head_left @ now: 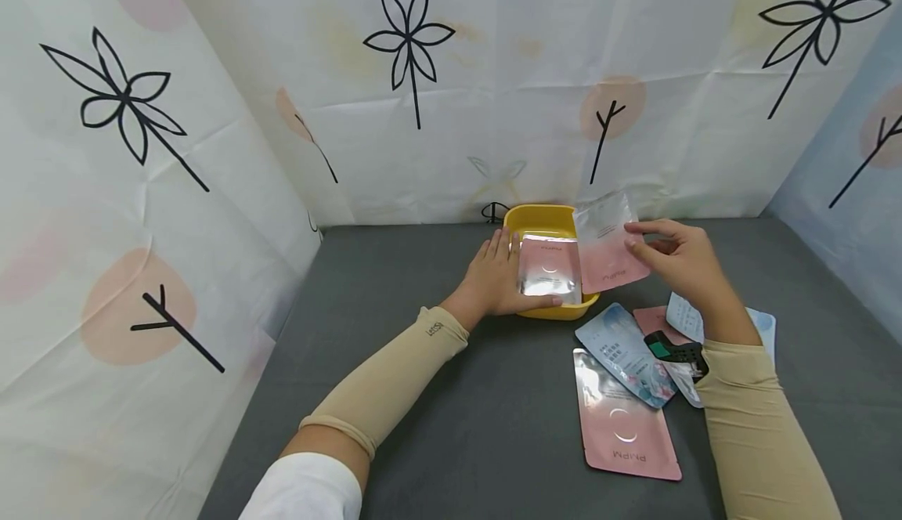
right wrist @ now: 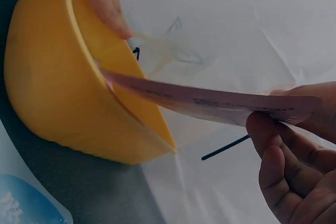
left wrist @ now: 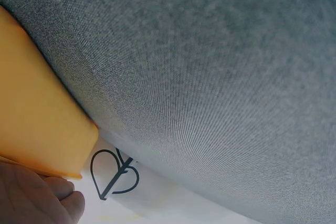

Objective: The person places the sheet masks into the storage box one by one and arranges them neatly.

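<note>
Head view takes in, first and largest, a patterned cloth backdrop [head_left: 507, 113] rising behind a dark grey table [head_left: 451, 434]. Close to the table's far edge, nearer its far right corner than its far left, sits a yellow bin [head_left: 539, 212]. The left hand [head_left: 502, 277] rests against its left side, fingers straight along the rim and thumb spread apart from them across the near end, probably to steady it (the table alone may not stop it sliding).

Off the bin's right side, the right hand [head_left: 680, 258] has thumb and fingers clamped on the right margin of a held pink sachet [head_left: 607, 246]. Gripped there, it leaves its other end free; the right wrist view shows that end reaching over the rim. A matching bin sachet [head_left: 546, 258] lies face up inside, beside the left thumb.

Toward the table's right edge, loose packets overlap, perhaps simply heaped within reach: a slanting blue packet [head_left: 623, 355] covers a corner of the nearest pink packet [head_left: 627, 434]. Smallest is a black device [head_left: 665, 348] at the right wrist.
</note>
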`<state>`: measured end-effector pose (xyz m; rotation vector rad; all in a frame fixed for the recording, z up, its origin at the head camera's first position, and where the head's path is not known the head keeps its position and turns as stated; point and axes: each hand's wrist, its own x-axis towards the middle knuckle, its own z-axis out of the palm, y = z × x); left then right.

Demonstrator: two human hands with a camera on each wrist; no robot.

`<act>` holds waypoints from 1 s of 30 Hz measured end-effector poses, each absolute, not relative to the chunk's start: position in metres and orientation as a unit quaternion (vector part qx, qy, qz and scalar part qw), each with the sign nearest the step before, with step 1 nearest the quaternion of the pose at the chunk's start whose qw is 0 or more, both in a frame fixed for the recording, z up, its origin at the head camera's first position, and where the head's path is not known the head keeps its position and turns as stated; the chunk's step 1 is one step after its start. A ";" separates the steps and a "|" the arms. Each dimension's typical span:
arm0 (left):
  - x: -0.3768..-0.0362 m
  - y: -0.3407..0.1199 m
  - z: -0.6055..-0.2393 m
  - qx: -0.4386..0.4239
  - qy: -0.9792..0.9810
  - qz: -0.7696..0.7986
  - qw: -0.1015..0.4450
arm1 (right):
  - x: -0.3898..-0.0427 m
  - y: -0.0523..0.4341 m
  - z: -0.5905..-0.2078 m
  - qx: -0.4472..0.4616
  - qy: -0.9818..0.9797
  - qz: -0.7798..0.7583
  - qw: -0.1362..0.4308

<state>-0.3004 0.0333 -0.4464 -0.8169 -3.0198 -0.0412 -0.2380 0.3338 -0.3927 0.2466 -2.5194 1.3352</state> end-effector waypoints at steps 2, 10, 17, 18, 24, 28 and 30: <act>-0.300 0.034 -0.446 -0.262 -0.965 -0.011 0.009 | -0.240 0.333 -0.395 0.092 -0.871 0.462 0.141; -0.301 0.034 -0.445 -0.266 -0.964 -0.011 0.006 | -0.242 0.337 -0.399 0.097 -0.873 0.451 0.159; -0.301 0.034 -0.444 -0.266 -0.964 -0.012 0.002 | -0.234 0.352 -0.391 0.082 -0.879 0.443 0.157; -0.301 0.034 -0.445 -0.267 -0.964 -0.011 0.002 | -0.232 0.356 -0.390 0.076 -0.881 0.441 0.154; -0.300 0.034 -0.445 -0.268 -0.963 -0.010 0.006 | -0.225 0.387 -0.385 0.042 -0.912 0.397 0.088; -0.300 0.033 -0.445 -0.268 -0.963 -0.008 0.006 | -0.221 0.409 -0.385 0.057 -0.939 0.338 0.040; -0.301 0.033 -0.445 -0.268 -0.963 -0.007 0.005 | -0.220 0.418 -0.387 0.064 -0.946 0.316 0.020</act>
